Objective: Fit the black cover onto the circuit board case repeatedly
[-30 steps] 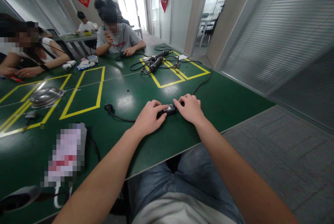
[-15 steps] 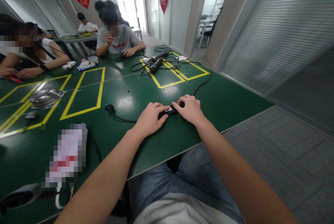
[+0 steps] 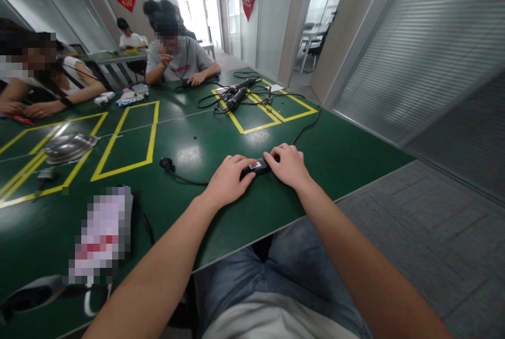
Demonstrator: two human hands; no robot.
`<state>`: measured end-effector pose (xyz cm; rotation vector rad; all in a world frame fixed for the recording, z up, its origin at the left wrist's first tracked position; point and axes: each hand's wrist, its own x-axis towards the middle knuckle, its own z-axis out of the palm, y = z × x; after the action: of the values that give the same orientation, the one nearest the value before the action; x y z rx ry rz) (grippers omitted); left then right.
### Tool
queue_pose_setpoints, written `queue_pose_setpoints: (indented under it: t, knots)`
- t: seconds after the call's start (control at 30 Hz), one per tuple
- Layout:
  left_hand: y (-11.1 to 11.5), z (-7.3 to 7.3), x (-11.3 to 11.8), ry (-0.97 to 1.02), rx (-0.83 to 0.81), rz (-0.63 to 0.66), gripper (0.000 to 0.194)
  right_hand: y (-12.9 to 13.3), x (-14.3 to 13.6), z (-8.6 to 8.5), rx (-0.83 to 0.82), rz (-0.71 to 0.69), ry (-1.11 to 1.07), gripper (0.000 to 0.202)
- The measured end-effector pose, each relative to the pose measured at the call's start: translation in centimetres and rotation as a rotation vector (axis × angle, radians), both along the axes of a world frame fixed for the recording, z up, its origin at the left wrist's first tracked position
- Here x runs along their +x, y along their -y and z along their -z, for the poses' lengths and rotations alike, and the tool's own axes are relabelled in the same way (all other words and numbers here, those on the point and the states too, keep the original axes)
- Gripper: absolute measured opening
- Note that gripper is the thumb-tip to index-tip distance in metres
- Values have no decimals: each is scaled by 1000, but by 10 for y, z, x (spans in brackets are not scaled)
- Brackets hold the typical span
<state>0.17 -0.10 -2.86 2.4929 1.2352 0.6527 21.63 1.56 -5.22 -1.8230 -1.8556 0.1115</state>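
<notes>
A small black box with a white label (image 3: 258, 166) lies on the green table (image 3: 236, 223) near its front edge. My left hand (image 3: 230, 180) grips the box's left end, thumb below and fingers above. Around its right end, my right hand (image 3: 287, 164) has its fingers closed. From the left side a cable runs to a black plug (image 3: 166, 163) resting on the table. Another black cable (image 3: 304, 131) leads from beside my right hand toward the back right.
Black tools with tangled cables (image 3: 236, 98) lie at the back within yellow tape. A metal bowl-like object (image 3: 70, 147) and a pinkish pixelated item (image 3: 102, 233) are on the left. Two people sit across and to the left, hands on the table.
My right hand has shifted slightly right along the box, so more of the box shows between my hands. My left hand has barely moved.
</notes>
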Motion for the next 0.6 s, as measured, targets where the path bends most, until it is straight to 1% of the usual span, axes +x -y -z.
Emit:
queue_pose_setpoints:
  t: [0.07, 0.13, 0.27, 0.37, 0.47, 0.53, 0.6]
  knots:
    - [-1, 0, 1, 52, -14, -41, 36, 0, 1, 0, -5, -2, 9, 35]
    - [-5, 1, 0, 101, -5, -117, 35, 0, 2, 0, -11, -4, 17, 34]
    - [-13, 1, -7, 130, 0, -363, 31, 1, 1, -1, -26, -2, 10, 34]
    - [-16, -3, -12, 71, -69, -501, 27, 1, 1, -2, -28, -1, 2, 35]
    - [-11, -11, -11, -49, -100, -558, 24, 0, -1, -2, -23, 3, 5, 35]
    - [-5, -17, -8, -122, -29, -578, 21, 0, -1, -1, -19, 7, 8, 35]
    - [1, -22, -4, -193, 35, -555, 19, 1, -2, 0, -10, 4, 15, 34]
